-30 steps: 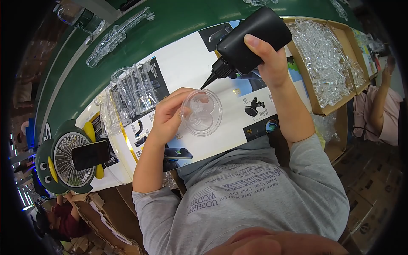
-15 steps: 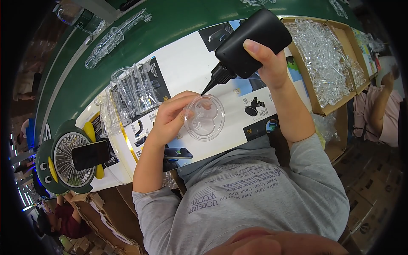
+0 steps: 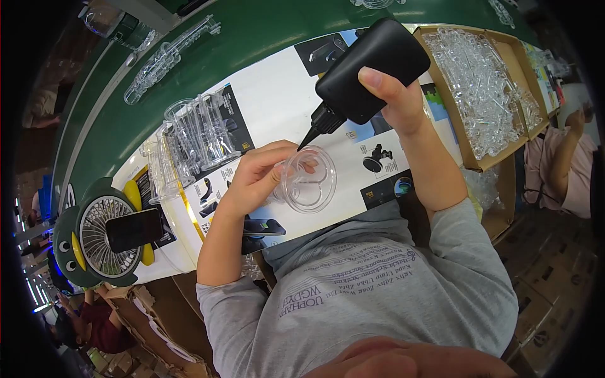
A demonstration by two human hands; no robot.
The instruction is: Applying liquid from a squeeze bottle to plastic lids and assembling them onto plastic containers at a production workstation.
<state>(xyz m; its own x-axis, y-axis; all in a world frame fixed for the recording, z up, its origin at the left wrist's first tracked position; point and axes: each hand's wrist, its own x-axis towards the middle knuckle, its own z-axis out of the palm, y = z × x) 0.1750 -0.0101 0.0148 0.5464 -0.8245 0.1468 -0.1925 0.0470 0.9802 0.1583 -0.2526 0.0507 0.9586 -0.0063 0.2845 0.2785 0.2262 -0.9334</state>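
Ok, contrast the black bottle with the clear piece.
The black bottle is opaque; the clear piece is transparent. The black bottle tapers to a narrow nozzle; the clear piece has a wide round rim. Both are held, the black bottle in the right hand, the clear piece in the left hand.

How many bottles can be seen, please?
2: a black bottle in the right hand, and a clear bottle at the picture's upper left. Others may be hidden.
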